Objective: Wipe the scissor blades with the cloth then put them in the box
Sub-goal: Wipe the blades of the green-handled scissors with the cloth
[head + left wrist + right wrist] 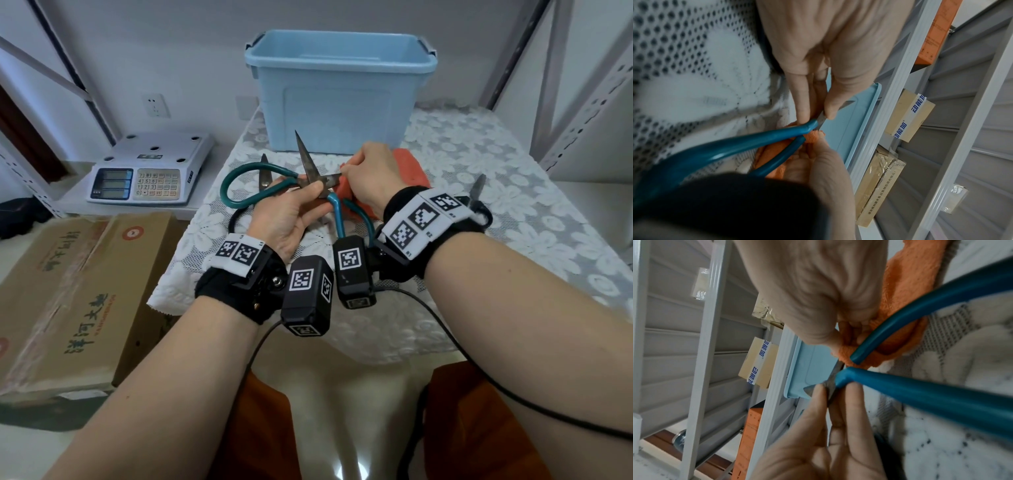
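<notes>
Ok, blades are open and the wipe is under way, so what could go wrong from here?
1. The left hand pinches the teal scissors right at the pivot, so closing blades could nip its fingers.
2. The right hand works the orange cloth along a bare edge and could get cut if it slips.
3. The upright blade tip points toward the blue box; a careless lift might snag its rim.
</notes>
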